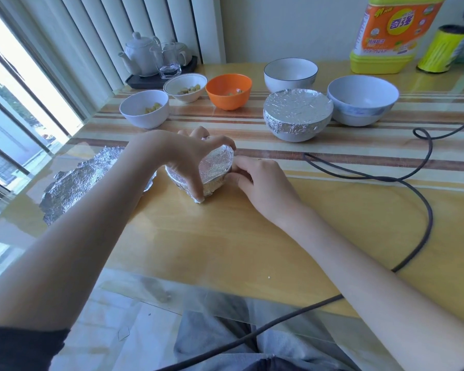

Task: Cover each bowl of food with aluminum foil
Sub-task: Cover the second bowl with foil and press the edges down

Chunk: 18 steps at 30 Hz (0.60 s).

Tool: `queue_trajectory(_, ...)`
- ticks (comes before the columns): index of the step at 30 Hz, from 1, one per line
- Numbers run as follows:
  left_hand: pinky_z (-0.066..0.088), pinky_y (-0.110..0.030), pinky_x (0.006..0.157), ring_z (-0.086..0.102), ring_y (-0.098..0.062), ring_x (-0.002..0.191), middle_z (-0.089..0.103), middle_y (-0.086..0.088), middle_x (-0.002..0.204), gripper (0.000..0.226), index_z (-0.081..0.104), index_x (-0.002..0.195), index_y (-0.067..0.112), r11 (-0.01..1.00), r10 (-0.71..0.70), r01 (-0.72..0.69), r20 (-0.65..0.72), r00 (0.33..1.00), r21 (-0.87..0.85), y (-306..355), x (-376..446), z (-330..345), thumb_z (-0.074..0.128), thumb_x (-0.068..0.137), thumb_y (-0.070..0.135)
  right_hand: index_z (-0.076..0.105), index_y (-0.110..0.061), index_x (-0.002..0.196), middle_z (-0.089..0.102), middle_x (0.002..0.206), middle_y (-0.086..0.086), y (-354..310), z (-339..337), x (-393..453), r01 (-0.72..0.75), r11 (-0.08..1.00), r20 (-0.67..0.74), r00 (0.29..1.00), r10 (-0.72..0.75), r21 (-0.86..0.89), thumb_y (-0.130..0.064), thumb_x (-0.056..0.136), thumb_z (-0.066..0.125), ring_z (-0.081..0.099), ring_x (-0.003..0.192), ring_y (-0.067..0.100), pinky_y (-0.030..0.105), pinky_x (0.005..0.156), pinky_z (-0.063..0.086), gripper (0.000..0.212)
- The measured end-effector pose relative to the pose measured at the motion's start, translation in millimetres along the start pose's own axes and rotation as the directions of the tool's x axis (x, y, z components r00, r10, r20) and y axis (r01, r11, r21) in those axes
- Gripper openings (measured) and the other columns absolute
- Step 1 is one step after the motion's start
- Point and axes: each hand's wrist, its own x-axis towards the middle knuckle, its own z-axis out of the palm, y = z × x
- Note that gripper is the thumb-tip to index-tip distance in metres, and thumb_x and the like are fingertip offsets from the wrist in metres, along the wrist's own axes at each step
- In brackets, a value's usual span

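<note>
A small bowl wrapped in aluminum foil (216, 167) sits in the middle of the table. My left hand (182, 156) arches over it, thumb and fingers pressing the foil against its left and near side. My right hand (257, 178) presses the foil at its right rim. A larger grey bowl topped with foil (298, 113) stands behind to the right. Uncovered bowls line the back: a white bowl with food (144, 112), a rimmed white bowl with food (185, 87), an orange bowl (228, 95), a white bowl (290, 74) and a grey bowl (362, 103). Crumpled foil sheet (78, 183) lies left.
A black cable (402, 180) loops across the right side of the table and off its near edge. A yellow detergent bottle (391, 33) and a yellow roll (442, 49) stand at the back right. A teapot set on a dark tray (156, 57) is at the back left.
</note>
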Motion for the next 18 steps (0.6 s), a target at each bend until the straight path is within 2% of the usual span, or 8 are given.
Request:
queue_trajectory(2, 0.040, -0.051, 0.100, 0.024, -0.030, 0.133, 0.016, 0.005, 0.142, 0.118, 0.007, 0.131, 0.064, 1.000, -0.013, 0.013, -0.002, 1.000, 0.010, 1, 1, 1, 0.091, 0.052, 0.040, 0.058, -0.015, 0.081, 0.057, 0.068, -0.007, 1, -2, -3, -0.005, 1.000, -0.070, 0.998, 0.003, -0.026, -0.030, 0.085, 0.070, 0.051, 0.065, 0.015, 0.033, 0.064, 0.044, 0.020)
queue_trajectory(4, 0.040, -0.049, 0.099, 0.024, -0.031, 0.132, 0.016, 0.004, 0.142, 0.117, 0.006, 0.131, 0.064, 1.000, -0.027, 0.027, -0.009, 1.000, 0.015, 1, 1, 2, 0.090, 0.052, 0.043, 0.061, -0.015, 0.085, 0.056, 0.077, -0.012, 1, -5, -3, 0.075, 0.997, -0.197, 0.978, -0.073, 0.005, -0.027, 0.077, 0.077, 0.049, 0.070, 0.010, 0.025, 0.068, 0.043, 0.021)
queue_trajectory(5, 0.039, -0.049, 0.098, 0.024, -0.032, 0.132, 0.016, 0.004, 0.142, 0.118, 0.005, 0.130, 0.064, 0.999, -0.031, 0.031, -0.011, 0.999, 0.019, 1, 1, 2, 0.090, 0.051, 0.044, 0.066, -0.013, 0.089, 0.058, 0.083, -0.010, 2, -4, -2, 0.132, 0.991, -0.208, 0.970, -0.124, 0.028, -0.022, 0.076, 0.078, 0.049, 0.074, 0.008, 0.022, 0.072, 0.044, 0.021)
queue_trajectory(8, 0.039, -0.049, 0.099, 0.023, -0.033, 0.135, 0.014, 0.004, 0.145, 0.122, 0.002, 0.134, 0.062, 0.998, -0.039, 0.040, -0.011, 0.999, 0.046, 1, 2, 2, 0.090, 0.051, 0.045, 0.075, -0.009, 0.090, 0.063, 0.090, -0.004, 5, 1, 6, 0.245, 0.967, -0.154, 0.960, -0.233, 0.068, -0.010, 0.075, 0.076, 0.050, 0.085, 0.006, 0.012, 0.080, 0.040, 0.016)
queue_trajectory(10, 0.038, -0.049, 0.099, 0.022, -0.032, 0.136, 0.013, 0.004, 0.147, 0.123, 0.000, 0.135, 0.061, 0.997, -0.051, 0.051, -0.011, 0.999, 0.054, 1, 1, 1, 0.089, 0.051, 0.046, 0.076, -0.008, 0.083, 0.067, 0.088, -0.001, 8, 3, 12, 0.275, 0.960, -0.151, 0.952, -0.265, 0.055, -0.006, 0.074, 0.075, 0.048, 0.087, 0.008, 0.011, 0.082, 0.038, 0.009)
queue_trajectory(13, 0.040, -0.047, 0.094, 0.026, -0.033, 0.134, 0.016, 0.003, 0.144, 0.121, 0.001, 0.132, 0.063, 0.996, -0.073, 0.073, -0.001, 0.997, 0.048, 2, 0, 1, 0.089, 0.049, 0.049, 0.075, -0.006, 0.081, 0.069, 0.087, 0.003, 15, 2, 17, 0.348, 0.938, -0.141, 0.929, -0.343, 0.007, -0.002, 0.076, 0.072, 0.040, 0.087, 0.000, 0.006, 0.083, 0.035, 0.007)
queue_trajectory(15, 0.042, -0.045, 0.094, 0.033, -0.035, 0.131, 0.018, 0.000, 0.141, 0.122, 0.002, 0.132, 0.063, 0.995, -0.099, 0.098, 0.020, 0.995, 0.037, 3, -1, 1, 0.088, 0.047, 0.054, 0.075, -0.005, 0.083, 0.070, 0.089, 0.004, 18, 1, 17, 0.398, 0.916, -0.143, 0.905, -0.400, -0.041, 0.000, 0.076, 0.071, 0.041, 0.087, 0.002, 0.009, 0.083, 0.038, 0.009)
queue_trajectory(18, 0.039, -0.052, 0.104, 0.035, -0.040, 0.134, 0.012, -0.005, 0.150, 0.135, -0.005, 0.137, 0.062, 0.985, -0.173, 0.172, 0.068, 0.983, 0.008, 6, -3, 0, 0.082, 0.034, 0.074, 0.076, -0.007, 0.088, 0.071, 0.092, 0.003, 22, -3, 17, 0.429, 0.894, -0.124, 0.887, -0.444, -0.130, 0.000, 0.076, 0.069, 0.049, 0.093, 0.010, 0.026, 0.079, 0.048, 0.015)
